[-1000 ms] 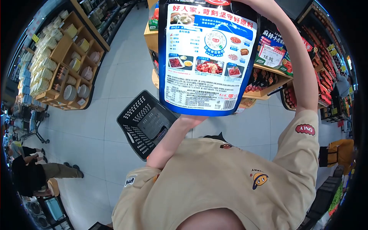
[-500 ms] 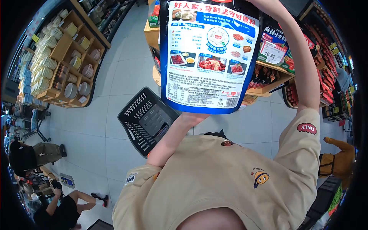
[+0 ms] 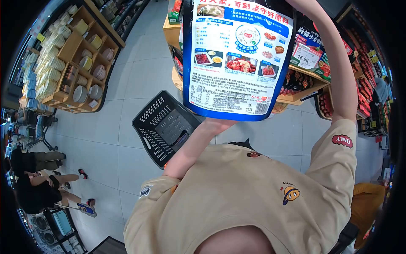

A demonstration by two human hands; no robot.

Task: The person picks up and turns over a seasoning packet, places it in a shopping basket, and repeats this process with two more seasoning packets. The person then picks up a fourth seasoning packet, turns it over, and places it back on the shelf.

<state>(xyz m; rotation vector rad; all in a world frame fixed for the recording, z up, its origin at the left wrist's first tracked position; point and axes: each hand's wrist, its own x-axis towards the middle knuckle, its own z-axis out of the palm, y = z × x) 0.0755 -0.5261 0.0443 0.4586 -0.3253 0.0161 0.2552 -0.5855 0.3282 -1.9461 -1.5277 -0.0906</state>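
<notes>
A large seasoning pouch [image 3: 239,55], blue-edged with a white printed back showing pictures of crayfish dishes, is held up in front of me. My left hand [image 3: 220,123] goes behind its lower edge, so the fingers are hidden. Up at the pouch's top right corner is my right hand [image 3: 298,3], mostly cut off by the frame edge. Beyond my left forearm is a black shopping basket [image 3: 163,127] with perforated sides. A small dark item [image 3: 182,139] lies inside it. Whether the basket hangs from my arm is hidden.
A wooden display [image 3: 317,91] with packaged goods and a price sign [image 3: 305,55] stands behind the pouch. Wooden shelves of bowls [image 3: 84,63] are at the upper left. People [image 3: 40,192] are at the lower left; another person [image 3: 366,203] is at right. Grey tiled floor [image 3: 122,114] lies between.
The pouch has shifted slightly right and up in view, held by both hands. At left, a person in black has changed posture. The person at right appears closer.
</notes>
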